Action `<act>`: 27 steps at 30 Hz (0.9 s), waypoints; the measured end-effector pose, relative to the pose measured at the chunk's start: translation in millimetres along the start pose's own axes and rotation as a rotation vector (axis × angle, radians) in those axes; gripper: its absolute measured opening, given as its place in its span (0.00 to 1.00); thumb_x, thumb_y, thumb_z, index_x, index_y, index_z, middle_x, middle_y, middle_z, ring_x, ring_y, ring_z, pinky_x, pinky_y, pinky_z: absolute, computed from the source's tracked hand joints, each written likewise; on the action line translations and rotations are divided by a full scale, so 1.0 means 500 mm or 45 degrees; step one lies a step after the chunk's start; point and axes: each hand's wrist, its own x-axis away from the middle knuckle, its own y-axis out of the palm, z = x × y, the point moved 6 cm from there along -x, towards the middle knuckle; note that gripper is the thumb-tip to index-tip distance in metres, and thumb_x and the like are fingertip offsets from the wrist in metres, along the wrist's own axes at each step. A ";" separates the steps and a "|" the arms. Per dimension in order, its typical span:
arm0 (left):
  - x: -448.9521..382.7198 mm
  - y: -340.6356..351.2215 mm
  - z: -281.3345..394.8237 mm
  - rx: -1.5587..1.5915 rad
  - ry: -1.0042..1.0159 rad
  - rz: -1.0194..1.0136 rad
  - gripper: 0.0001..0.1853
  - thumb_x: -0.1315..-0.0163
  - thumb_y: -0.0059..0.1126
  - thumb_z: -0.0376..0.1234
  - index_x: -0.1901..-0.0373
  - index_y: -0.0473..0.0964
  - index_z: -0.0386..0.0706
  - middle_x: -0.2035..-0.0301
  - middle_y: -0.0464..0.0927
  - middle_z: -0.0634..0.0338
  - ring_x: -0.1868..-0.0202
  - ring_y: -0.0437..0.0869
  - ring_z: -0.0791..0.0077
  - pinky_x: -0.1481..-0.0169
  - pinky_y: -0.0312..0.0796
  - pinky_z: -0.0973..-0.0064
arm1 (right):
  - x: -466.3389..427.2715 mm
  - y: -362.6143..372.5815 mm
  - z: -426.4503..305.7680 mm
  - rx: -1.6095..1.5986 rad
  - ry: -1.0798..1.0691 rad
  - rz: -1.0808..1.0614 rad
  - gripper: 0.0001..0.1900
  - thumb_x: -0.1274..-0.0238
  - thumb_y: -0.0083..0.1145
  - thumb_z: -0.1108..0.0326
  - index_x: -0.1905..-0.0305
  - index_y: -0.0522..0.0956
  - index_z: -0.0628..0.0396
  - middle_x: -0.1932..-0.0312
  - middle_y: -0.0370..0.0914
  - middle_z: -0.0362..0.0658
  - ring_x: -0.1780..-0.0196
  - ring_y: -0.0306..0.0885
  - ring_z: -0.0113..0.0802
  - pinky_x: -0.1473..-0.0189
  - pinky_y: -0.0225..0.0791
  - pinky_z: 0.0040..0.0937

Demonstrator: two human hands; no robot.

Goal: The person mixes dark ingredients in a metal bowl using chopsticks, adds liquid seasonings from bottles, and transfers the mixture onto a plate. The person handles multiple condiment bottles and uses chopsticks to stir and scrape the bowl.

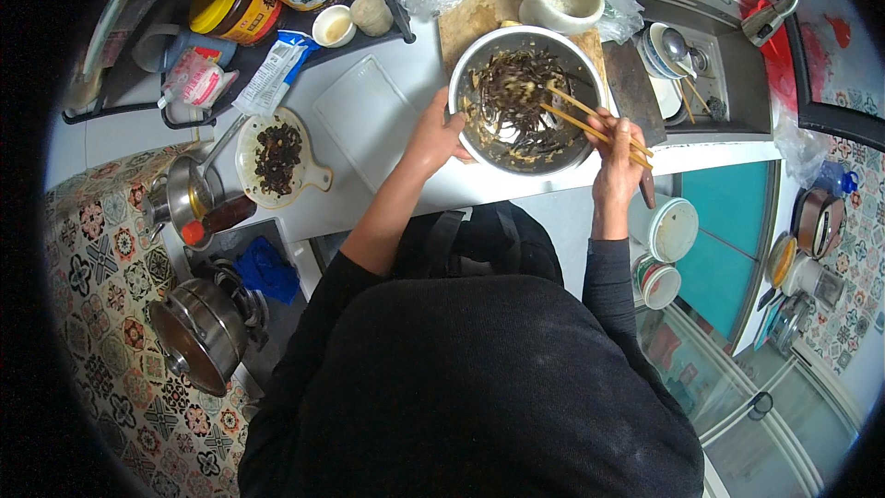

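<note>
A stainless steel mixing bowl (484, 160) rests partly on a wooden cutting board (477, 10) at the counter's front. Dark shredded food (515, 93), mixed with pale yellowish bits, fills its bottom and clings to the walls. My left hand (437, 133) grips the bowl's left rim, thumb on the outside near the edge and fingers lower down. In my right hand (617, 145) is a pair of wooden chopsticks (574, 117), held over the bowl's right rim. Their tips reach into the food, which looks blurred there.
Left of the bowl lie a white rectangular tray (363, 100) and a plate (304, 183) of dark chopped food. A stone mortar (563, 0) stands behind the bowl. A cleaver (632, 93) lies to its right, beside the sink (747, 83). A steel pot (200, 332) sits on the stove.
</note>
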 end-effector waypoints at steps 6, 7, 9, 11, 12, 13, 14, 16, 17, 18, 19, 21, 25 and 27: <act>0.000 0.001 -0.001 0.021 0.016 -0.004 0.25 0.38 0.40 0.24 0.38 0.54 0.37 0.57 0.74 0.45 0.75 0.83 0.63 0.77 0.79 0.73 | 0.075 0.071 -0.048 0.341 -0.199 -0.521 0.11 0.32 0.47 0.63 0.64 0.73 0.61 0.58 0.78 0.54 0.57 0.80 0.37 0.55 0.75 0.32; -0.002 0.001 -0.004 -0.006 -0.005 -0.014 0.25 0.37 0.40 0.24 0.37 0.53 0.37 0.55 0.72 0.45 0.74 0.83 0.63 0.76 0.80 0.73 | 0.087 0.089 -0.044 0.334 -0.151 -0.654 0.11 0.33 0.47 0.65 0.65 0.74 0.62 0.58 0.79 0.51 0.58 0.79 0.35 0.55 0.74 0.31; -0.002 0.000 -0.005 -0.051 -0.014 -0.037 0.25 0.36 0.39 0.24 0.36 0.51 0.36 0.50 0.69 0.47 0.71 0.83 0.63 0.74 0.81 0.73 | 0.085 0.107 -0.044 0.702 -0.267 -0.682 0.10 0.33 0.48 0.67 0.64 0.76 0.63 0.59 0.79 0.48 0.59 0.78 0.32 0.54 0.72 0.29; -0.001 0.000 -0.007 -0.034 -0.027 -0.055 0.25 0.36 0.39 0.24 0.36 0.51 0.37 0.51 0.69 0.47 0.71 0.83 0.63 0.75 0.81 0.73 | 0.070 0.101 -0.065 0.768 -0.426 -0.581 0.09 0.34 0.49 0.69 0.63 0.77 0.63 0.60 0.80 0.46 0.59 0.77 0.29 0.55 0.71 0.26; -0.002 -0.001 -0.007 -0.031 -0.023 -0.048 0.25 0.36 0.39 0.24 0.36 0.51 0.37 0.51 0.70 0.47 0.71 0.83 0.63 0.75 0.81 0.73 | 0.069 0.092 -0.084 0.769 -0.536 -0.549 0.09 0.34 0.48 0.69 0.63 0.76 0.64 0.59 0.80 0.47 0.58 0.78 0.30 0.54 0.72 0.27; -0.002 -0.002 -0.007 -0.016 -0.014 -0.036 0.25 0.37 0.39 0.24 0.37 0.53 0.37 0.53 0.71 0.46 0.72 0.83 0.64 0.75 0.80 0.74 | 0.061 0.077 -0.099 0.796 -0.595 -0.495 0.09 0.33 0.47 0.70 0.63 0.76 0.64 0.59 0.79 0.48 0.57 0.78 0.32 0.53 0.72 0.29; -0.002 -0.002 -0.008 -0.006 -0.005 -0.012 0.24 0.37 0.39 0.24 0.38 0.55 0.36 0.55 0.72 0.46 0.73 0.83 0.64 0.76 0.80 0.74 | 0.057 0.046 -0.113 0.622 -0.484 -0.415 0.09 0.33 0.47 0.69 0.63 0.75 0.64 0.59 0.79 0.50 0.57 0.78 0.33 0.52 0.73 0.31; -0.003 -0.002 -0.009 -0.008 0.005 0.008 0.23 0.38 0.39 0.24 0.39 0.56 0.36 0.57 0.74 0.46 0.75 0.83 0.64 0.77 0.79 0.75 | 0.050 0.007 -0.141 0.398 -0.500 -0.329 0.10 0.32 0.45 0.68 0.62 0.74 0.65 0.59 0.78 0.53 0.58 0.79 0.35 0.52 0.76 0.34; -0.003 -0.002 -0.009 -0.023 0.007 0.006 0.23 0.37 0.39 0.24 0.39 0.56 0.36 0.57 0.74 0.46 0.75 0.83 0.64 0.77 0.79 0.74 | 0.043 -0.002 -0.148 0.466 -0.536 -0.251 0.11 0.32 0.45 0.68 0.62 0.74 0.64 0.60 0.78 0.53 0.60 0.80 0.35 0.54 0.77 0.33; -0.005 -0.004 -0.009 -0.052 0.001 0.011 0.23 0.37 0.39 0.25 0.39 0.56 0.36 0.57 0.74 0.46 0.75 0.83 0.64 0.76 0.78 0.74 | 0.030 -0.006 -0.135 0.559 -0.435 -0.167 0.11 0.32 0.45 0.66 0.62 0.74 0.64 0.60 0.78 0.53 0.59 0.80 0.36 0.53 0.76 0.33; -0.006 -0.002 -0.009 -0.042 -0.002 -0.023 0.23 0.37 0.39 0.25 0.38 0.55 0.36 0.54 0.72 0.45 0.73 0.83 0.63 0.75 0.80 0.74 | 0.016 -0.004 -0.122 0.628 -0.366 -0.068 0.12 0.31 0.45 0.65 0.62 0.74 0.64 0.60 0.78 0.53 0.58 0.80 0.37 0.52 0.75 0.34; -0.007 -0.002 -0.010 -0.054 -0.022 -0.062 0.25 0.36 0.39 0.24 0.37 0.52 0.36 0.49 0.68 0.45 0.69 0.84 0.60 0.73 0.82 0.72 | -0.019 0.047 -0.070 0.268 -0.253 -0.137 0.15 0.32 0.46 0.60 0.61 0.73 0.64 0.58 0.77 0.52 0.56 0.78 0.37 0.49 0.71 0.35; -0.007 -0.003 -0.014 -0.019 -0.040 -0.060 0.25 0.36 0.39 0.24 0.37 0.52 0.36 0.47 0.67 0.44 0.68 0.84 0.58 0.72 0.82 0.70 | -0.011 0.110 -0.039 0.185 -0.213 -0.550 0.12 0.32 0.46 0.64 0.64 0.72 0.63 0.58 0.77 0.53 0.58 0.78 0.35 0.50 0.72 0.34; -0.008 -0.002 -0.017 -0.049 -0.035 -0.063 0.25 0.36 0.39 0.24 0.36 0.51 0.36 0.47 0.67 0.43 0.67 0.84 0.57 0.71 0.82 0.69 | 0.019 0.083 -0.056 0.299 -0.181 -0.591 0.10 0.33 0.47 0.68 0.66 0.74 0.63 0.62 0.80 0.49 0.59 0.78 0.32 0.54 0.72 0.31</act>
